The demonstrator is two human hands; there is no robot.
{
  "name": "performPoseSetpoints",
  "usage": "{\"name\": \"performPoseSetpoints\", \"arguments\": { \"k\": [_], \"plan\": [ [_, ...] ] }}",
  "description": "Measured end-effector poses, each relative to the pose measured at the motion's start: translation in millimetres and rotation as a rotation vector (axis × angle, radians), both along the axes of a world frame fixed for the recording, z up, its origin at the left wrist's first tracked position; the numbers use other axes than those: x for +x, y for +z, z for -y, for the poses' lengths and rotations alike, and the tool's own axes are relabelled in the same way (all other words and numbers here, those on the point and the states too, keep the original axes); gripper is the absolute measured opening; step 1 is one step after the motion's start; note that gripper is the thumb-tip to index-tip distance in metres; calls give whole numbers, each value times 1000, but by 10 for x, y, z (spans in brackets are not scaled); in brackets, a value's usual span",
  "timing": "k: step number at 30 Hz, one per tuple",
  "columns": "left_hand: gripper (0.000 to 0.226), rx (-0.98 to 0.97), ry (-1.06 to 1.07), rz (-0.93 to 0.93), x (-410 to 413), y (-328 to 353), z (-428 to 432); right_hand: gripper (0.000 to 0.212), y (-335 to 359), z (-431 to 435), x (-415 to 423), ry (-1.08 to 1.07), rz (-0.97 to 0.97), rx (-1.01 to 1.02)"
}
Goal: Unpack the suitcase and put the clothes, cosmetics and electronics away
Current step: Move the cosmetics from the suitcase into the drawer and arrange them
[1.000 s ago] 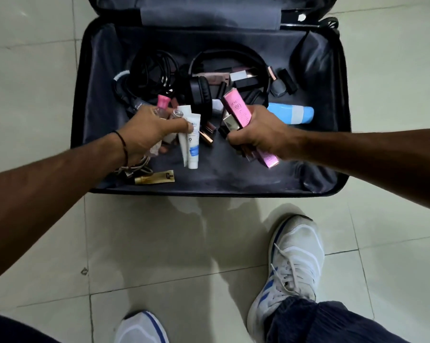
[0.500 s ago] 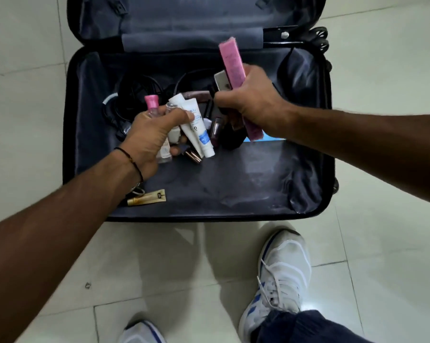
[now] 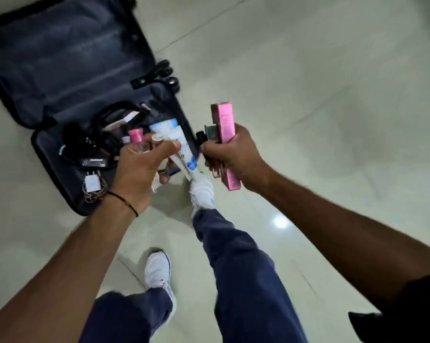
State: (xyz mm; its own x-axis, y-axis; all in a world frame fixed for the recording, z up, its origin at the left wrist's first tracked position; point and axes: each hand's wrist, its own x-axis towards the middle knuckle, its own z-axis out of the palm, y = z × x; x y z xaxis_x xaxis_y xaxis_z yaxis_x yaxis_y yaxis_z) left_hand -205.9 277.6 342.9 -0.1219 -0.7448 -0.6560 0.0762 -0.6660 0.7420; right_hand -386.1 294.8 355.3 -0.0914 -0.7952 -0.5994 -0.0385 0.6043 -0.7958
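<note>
The left hand [image 3: 144, 169], fingers [image 3: 167, 146] bunched round cosmetic tubes [image 3: 188, 160] and a pink-capped bottle [image 3: 136, 136], and the right hand [image 3: 231, 152], gripping a pink box [image 3: 225, 125], hover beside the open suitcase [image 3: 68, 70]; such crowded handfuls could slip onto the tiled floor [image 3: 308, 95].

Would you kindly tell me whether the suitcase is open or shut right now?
Open: the suitcase lies flat with its lid swung back, and a white charger and black cables show inside.

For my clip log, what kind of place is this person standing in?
Probably an indoor room, maybe a home or hotel. Clues: glossy tiled floor, an open suitcase lying on it, and cosmetics gripped in the left hand and right hand.
</note>
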Motion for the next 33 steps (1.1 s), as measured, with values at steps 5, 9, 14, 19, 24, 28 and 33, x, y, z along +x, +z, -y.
{"name": "performPoseSetpoints", "arguments": {
  "k": [5, 9, 14, 19, 24, 28, 33],
  "plan": [
    [17, -74, -255, -70, -515, 1971, -624, 12, 2156, -1172, -339, -187, -27, -45],
    [14, -135, -463, -164, -783, 3077, -1218, 16, 3378, -2142, -498, -391, -81, -120],
    [9, -146, -713, -200, -1236, 3764, -1920, 14, 4178, -3266, -703, -691, -113, -298],
    [15, -163, -943, -201, -2115, 4072, -2345, 13, 4345, -3918, -1243, -987, -150, -385],
    [10, -239, -1059, -184, -3466, 4187, -2590, 10, 4293, -4298, -2395, -1127, -182, -445],
    [13, -273, -1058, -163, -4780, 4264, -2768, 13, 4311, -4544, -3575, -1190, -209, -454],
    [13, -276, -1039, -196, -6158, 4695, -2938, 20, 4686, -4675, -4847, -1231, -181, -480]
  ]
}}
